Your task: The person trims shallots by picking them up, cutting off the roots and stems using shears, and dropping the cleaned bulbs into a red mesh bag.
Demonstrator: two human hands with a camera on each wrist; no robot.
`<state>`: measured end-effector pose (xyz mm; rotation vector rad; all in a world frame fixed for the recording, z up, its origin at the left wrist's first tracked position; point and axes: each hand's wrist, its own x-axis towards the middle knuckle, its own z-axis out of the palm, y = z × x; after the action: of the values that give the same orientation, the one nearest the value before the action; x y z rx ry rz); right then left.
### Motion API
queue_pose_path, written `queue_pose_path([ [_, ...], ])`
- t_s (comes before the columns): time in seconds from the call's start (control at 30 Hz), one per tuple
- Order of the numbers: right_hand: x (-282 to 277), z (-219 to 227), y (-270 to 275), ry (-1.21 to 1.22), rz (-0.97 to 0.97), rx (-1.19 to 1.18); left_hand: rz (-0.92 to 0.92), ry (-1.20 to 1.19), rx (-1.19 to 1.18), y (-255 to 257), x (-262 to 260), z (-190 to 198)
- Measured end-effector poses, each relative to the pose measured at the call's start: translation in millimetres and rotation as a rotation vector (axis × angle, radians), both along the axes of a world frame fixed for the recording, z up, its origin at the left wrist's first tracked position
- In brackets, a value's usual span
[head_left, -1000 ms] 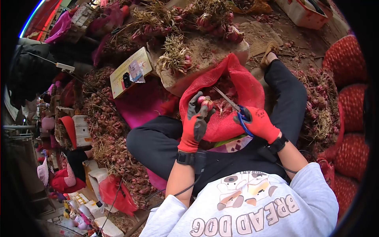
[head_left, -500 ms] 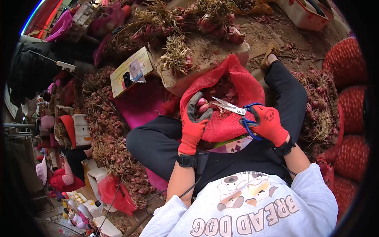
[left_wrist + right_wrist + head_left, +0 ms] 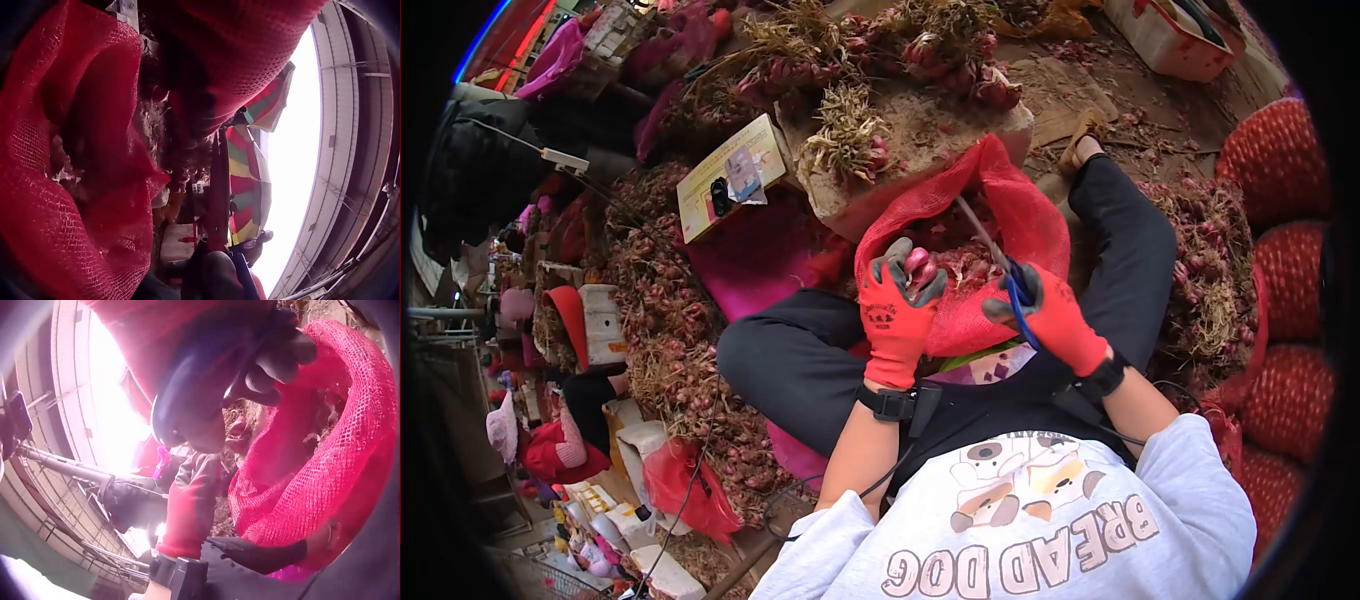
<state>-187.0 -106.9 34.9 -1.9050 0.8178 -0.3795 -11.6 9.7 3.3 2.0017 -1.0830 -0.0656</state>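
Observation:
My left hand (image 3: 897, 318), in a red glove with dark grey coated fingers, holds a few pinkish-red shallots (image 3: 919, 265) in its curled fingers. In a matching glove, my right hand (image 3: 1055, 318) grips blue-handled scissors (image 3: 981, 228), whose blades point forward and look narrow, nearly together. Between my legs stands a red mesh bag (image 3: 1040, 215), its mouth spread wide, with shallots and loose skins inside. Both hands are over its near rim, the blades over its mouth. In the right wrist view the blue handle (image 3: 187, 387) fills the upper middle, with the left hand (image 3: 190, 509) beyond.
Dried shallot bunches (image 3: 850, 140) lie on a dusty block (image 3: 945, 130) ahead. A yellowish box (image 3: 725, 185) with small items sits left of it. Heaps of shallots (image 3: 670, 340) spread at left and right. Filled red mesh sacks (image 3: 1280, 260) line the right edge.
The left hand has turned its back upward around the shallots. The right hand has tilted the scissors forward, away from the left hand; the blades were spread half a second ago and now look narrow.

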Motion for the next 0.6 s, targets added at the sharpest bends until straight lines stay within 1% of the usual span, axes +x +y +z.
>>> queue_pose_path([
  [0.03,7,-6,-1,-0.029,-0.031,0.181,-0.018,-0.034,0.015,-2,-4,1],
  [0.1,31,-28,0,-0.196,-0.011,0.321,-0.086,-0.101,0.013,-5,-9,1],
  [0.13,40,-32,-2,-0.282,0.0,0.39,-0.134,-0.133,-0.003,-7,-11,0],
  [0.17,44,-29,-8,-0.265,0.063,0.532,-0.182,-0.168,-0.019,-8,-11,0],
  [0.23,50,-17,-19,-0.229,0.194,0.819,-0.214,-0.091,-0.059,-4,-8,1],
  [0.33,48,-21,-28,-0.256,0.248,0.968,-0.263,0.026,-0.102,0,-8,8],
  [0.37,46,-38,-31,-0.389,0.265,1.108,-0.294,0.08,-0.122,-1,-8,9],
  [0.4,43,-40,-31,-0.376,0.238,1.109,-0.324,0.133,-0.142,-1,-8,9],
  [0.47,39,-42,-31,-0.353,0.184,1.109,-0.313,0.215,-0.088,0,-10,8],
  [0.5,37,-40,-33,-0.318,0.169,1.018,-0.31,0.254,-0.064,-2,-12,6],
  [0.57,35,-36,-34,-0.245,0.145,0.84,-0.292,0.426,-0.136,-3,-12,-8],
  [0.6,34,-38,-35,-0.268,0.061,0.864,-0.281,0.509,-0.17,-3,-12,-11],
])
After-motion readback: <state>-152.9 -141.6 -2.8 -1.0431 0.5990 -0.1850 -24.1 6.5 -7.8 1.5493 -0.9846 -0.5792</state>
